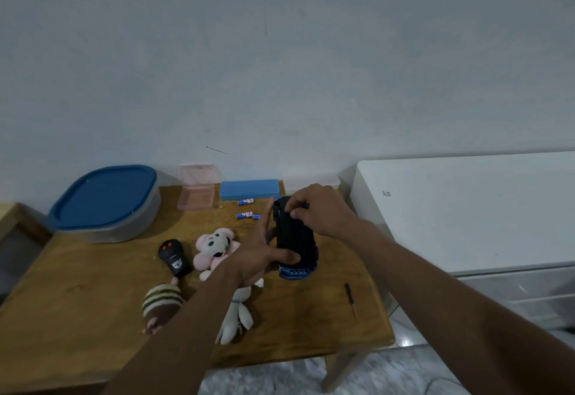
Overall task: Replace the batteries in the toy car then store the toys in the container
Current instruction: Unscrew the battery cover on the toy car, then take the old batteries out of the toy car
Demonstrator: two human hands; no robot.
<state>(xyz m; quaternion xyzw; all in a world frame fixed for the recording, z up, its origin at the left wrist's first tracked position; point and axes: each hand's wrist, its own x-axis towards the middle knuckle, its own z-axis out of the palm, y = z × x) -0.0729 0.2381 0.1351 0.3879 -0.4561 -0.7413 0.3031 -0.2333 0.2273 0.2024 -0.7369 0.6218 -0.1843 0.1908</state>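
— Two bare forearms reach in from the bottom edge, nearest the camera. What are the hands doing?

— Left hand (259,257) has its grip closed on the toy car (294,239), thumb pressed on the black underside near the blue bumper, fingers behind it. Right hand (320,211) pinches at the car's upper end with its fingertips, so that grip is closed on the car too.

— And the car itself?

— Held above the desk (77,295), underside facing the camera, standing roughly on end, blue bumper lowest.

— Batteries?

— Three small blue ones (245,214) lie loose on the desk just left of the car, in front of a long blue box (249,189) near the wall.

— Where is the container?

— Far left corner of the desk: a grey tub with a blue lid (104,198) on it. A pink transparent box (197,194) stands between it and the blue box.

— Other toys?

— A black remote (174,257) with red buttons, a pink plush (214,247), a white plush (236,313) partly under the left forearm, and a striped brown plush (161,304). A thin screwdriver (351,301) lies alone near the desk's right edge
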